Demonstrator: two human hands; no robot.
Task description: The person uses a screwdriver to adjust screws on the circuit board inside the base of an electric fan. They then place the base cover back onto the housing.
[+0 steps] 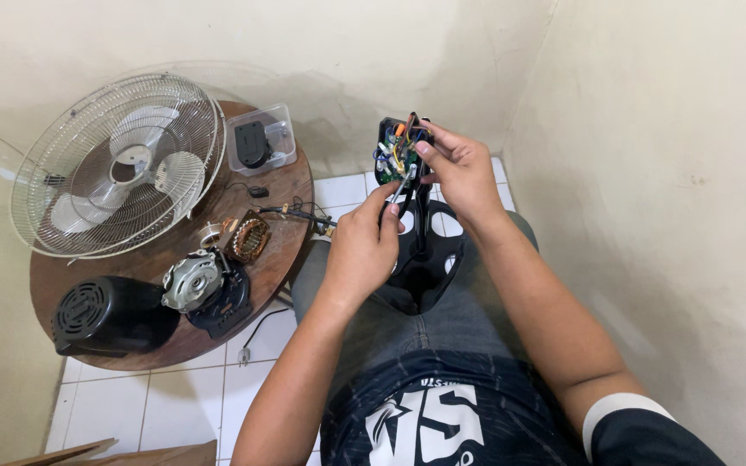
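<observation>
1. Both hands are up over the person's lap. Left hand (360, 246) is closed around the lower stem of a black plastic fan part (420, 259), and it also pinches a thin grey tool (403, 184) that points up.
2. Right hand (459, 168) grips the top of that part, with its fingertips pressed on the little green board with coloured wires (397, 155).
3. That black part sits between the two hands, above the knees, standing almost upright.
4. It looks light and stiff — hard plastic that will not bend much. I think the best place to hold it is the thick stem and the sides.
5. Those wires look thin and easy to break, so I would not pull on them.
6. On the left, the round wooden table (291, 185) holds a white fan cage (118, 164), a black motor cover (110, 315), a silver motor piece (192, 280), a copper coil (250, 237) and a clear box (261, 138).
7. Hard to see — the tip of the tool is hidden among the wires, and the hands cover much of the black part. What lies inside the clear box is too dark to make out.
</observation>
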